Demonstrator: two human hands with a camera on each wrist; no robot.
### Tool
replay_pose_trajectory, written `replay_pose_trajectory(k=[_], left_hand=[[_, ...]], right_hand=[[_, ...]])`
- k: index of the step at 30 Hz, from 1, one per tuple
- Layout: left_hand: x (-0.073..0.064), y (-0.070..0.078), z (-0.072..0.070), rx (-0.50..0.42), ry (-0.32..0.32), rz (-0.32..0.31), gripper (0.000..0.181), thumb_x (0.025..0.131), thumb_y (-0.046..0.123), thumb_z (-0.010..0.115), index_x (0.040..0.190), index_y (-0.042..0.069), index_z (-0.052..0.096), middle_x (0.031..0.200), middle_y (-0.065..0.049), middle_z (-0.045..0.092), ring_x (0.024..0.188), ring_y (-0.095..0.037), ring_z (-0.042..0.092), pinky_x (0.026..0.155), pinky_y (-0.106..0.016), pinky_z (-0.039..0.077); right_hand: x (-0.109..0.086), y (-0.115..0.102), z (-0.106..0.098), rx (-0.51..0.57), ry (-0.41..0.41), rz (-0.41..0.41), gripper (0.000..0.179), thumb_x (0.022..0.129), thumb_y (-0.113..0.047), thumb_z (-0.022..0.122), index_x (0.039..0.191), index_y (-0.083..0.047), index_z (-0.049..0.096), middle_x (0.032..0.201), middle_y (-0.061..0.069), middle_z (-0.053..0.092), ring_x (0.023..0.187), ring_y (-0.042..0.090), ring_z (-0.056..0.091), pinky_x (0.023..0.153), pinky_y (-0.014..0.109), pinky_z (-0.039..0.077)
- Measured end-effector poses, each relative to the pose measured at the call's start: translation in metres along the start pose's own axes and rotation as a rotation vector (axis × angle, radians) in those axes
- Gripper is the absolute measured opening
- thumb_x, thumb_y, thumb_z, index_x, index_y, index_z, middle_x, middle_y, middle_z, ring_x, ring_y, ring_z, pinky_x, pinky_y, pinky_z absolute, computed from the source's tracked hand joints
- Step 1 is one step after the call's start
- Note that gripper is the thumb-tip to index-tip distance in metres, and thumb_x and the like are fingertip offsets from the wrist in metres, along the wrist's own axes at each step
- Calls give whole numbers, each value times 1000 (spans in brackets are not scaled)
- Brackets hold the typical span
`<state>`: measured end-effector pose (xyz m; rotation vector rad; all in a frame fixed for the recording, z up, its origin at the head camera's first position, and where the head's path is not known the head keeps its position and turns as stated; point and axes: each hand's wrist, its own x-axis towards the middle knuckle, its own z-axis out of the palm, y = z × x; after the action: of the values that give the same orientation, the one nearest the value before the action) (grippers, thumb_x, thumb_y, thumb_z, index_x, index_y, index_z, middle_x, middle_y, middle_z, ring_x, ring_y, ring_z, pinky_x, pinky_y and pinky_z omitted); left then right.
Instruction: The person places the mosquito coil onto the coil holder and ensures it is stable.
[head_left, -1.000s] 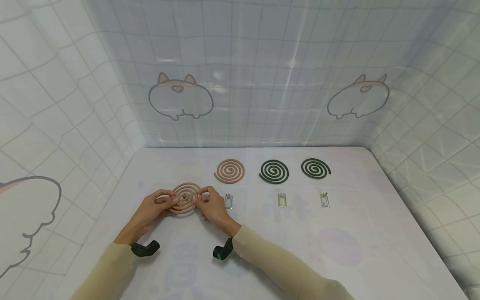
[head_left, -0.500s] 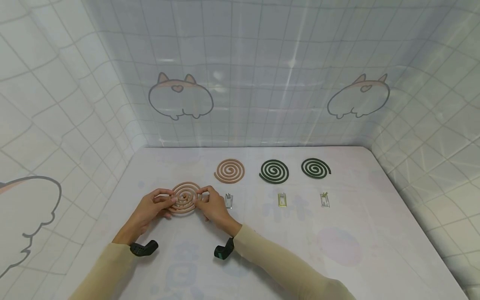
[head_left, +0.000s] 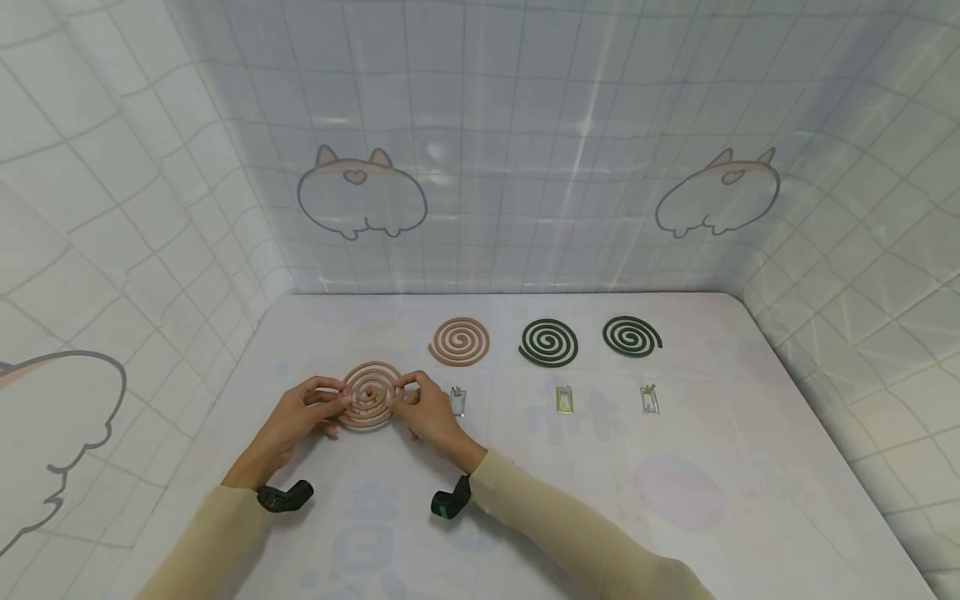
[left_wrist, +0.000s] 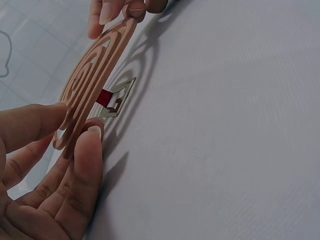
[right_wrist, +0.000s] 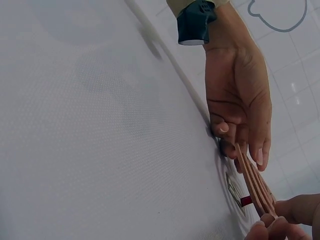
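Note:
A light brown mosquito coil (head_left: 371,398) is held level between both hands, just above the table. My left hand (head_left: 302,417) pinches its left edge between thumb and fingers. My right hand (head_left: 426,410) pinches the opposite edge, with its fingertips (left_wrist: 107,12) showing at the top of the left wrist view. Beneath the coil stands a small metal coil stand (left_wrist: 120,100), its red-tipped upright reaching the coil's underside near the centre. In the right wrist view the coil (right_wrist: 255,185) appears edge-on, over the same stand.
Behind lie another brown coil (head_left: 459,342) and two dark green coils, one in the middle (head_left: 548,343) and one to the right (head_left: 632,337). In front of them are a silver stand (head_left: 457,402), a yellowish stand (head_left: 564,400) and another silver stand (head_left: 649,400). A tiled-pattern curtain (head_left: 495,167) hangs behind the table.
The brown coil and both hands have shifted very slightly, with the coil a touch farther from the body. Both hands keep their grip, and the other coils and stands stay put.

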<state>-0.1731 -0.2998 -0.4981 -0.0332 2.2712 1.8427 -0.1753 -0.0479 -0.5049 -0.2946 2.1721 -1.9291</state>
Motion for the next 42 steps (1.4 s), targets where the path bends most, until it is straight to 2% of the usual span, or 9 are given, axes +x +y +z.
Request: replay_pose_trajectory(k=[6, 11, 17, 23, 29, 33, 36, 42], left_hand=[[-4, 2, -3, 37, 4, 6, 50, 98, 18, 74, 135, -6, 51, 115, -17, 65, 78, -21, 71, 61, -36, 61], [-5, 3, -5, 44, 17, -2, 50, 97, 19, 75, 134, -6, 52, 113, -15, 65, 80, -20, 71, 61, -36, 61], [-8, 5, -9, 52, 29, -13, 48, 97, 16, 74, 134, -7, 52, 109, -13, 65, 81, -19, 71, 60, -36, 61], [-11, 8, -12, 81, 45, -19, 49, 98, 17, 74, 134, -6, 53, 109, -13, 64, 80, -19, 70, 61, -35, 60], [-12, 11, -15, 99, 60, -9, 47, 99, 16, 72, 135, -6, 53, 109, -14, 63, 78, -19, 69, 61, -35, 60], [-11, 15, -15, 112, 58, 4, 48, 100, 18, 71, 137, -5, 52, 112, -17, 62, 81, -21, 69, 61, -37, 60], [-10, 19, -15, 123, 58, 13, 50, 100, 22, 71, 138, -3, 52, 116, -18, 62, 85, -22, 69, 63, -36, 60], [-4, 27, -13, 158, 56, 34, 52, 101, 27, 70, 140, -2, 52, 120, -18, 62, 88, -21, 69, 68, -35, 60]], right_hand=[[-2, -2, -2, 25, -11, -10, 30, 98, -15, 72, 126, -10, 62, 75, 10, 63, 41, 10, 43, 41, 23, 40], [-5, -6, -4, 26, -15, -1, 32, 98, -15, 72, 127, -10, 62, 76, 9, 63, 44, 10, 45, 43, 23, 42], [-8, -11, -5, 49, -23, 5, 32, 97, -15, 73, 127, -10, 63, 82, 15, 66, 47, 12, 47, 45, 24, 43], [-11, -18, -11, 58, -50, -14, 31, 98, -13, 71, 128, -10, 63, 83, 11, 64, 50, 13, 49, 48, 29, 46], [-11, -22, -15, 56, -63, -29, 32, 97, -9, 70, 129, -10, 63, 85, 14, 66, 49, 12, 50, 48, 30, 48], [-12, -26, -19, 70, -75, -33, 33, 98, -8, 70, 130, -9, 63, 84, 10, 65, 50, 13, 50, 49, 31, 48], [-13, -30, -24, 78, -82, -43, 33, 98, -9, 70, 130, -8, 62, 84, 5, 63, 52, 13, 50, 50, 31, 48], [-13, -35, -35, 89, -54, -53, 31, 98, -13, 72, 128, -10, 63, 84, 5, 65, 53, 14, 50, 51, 28, 47]])
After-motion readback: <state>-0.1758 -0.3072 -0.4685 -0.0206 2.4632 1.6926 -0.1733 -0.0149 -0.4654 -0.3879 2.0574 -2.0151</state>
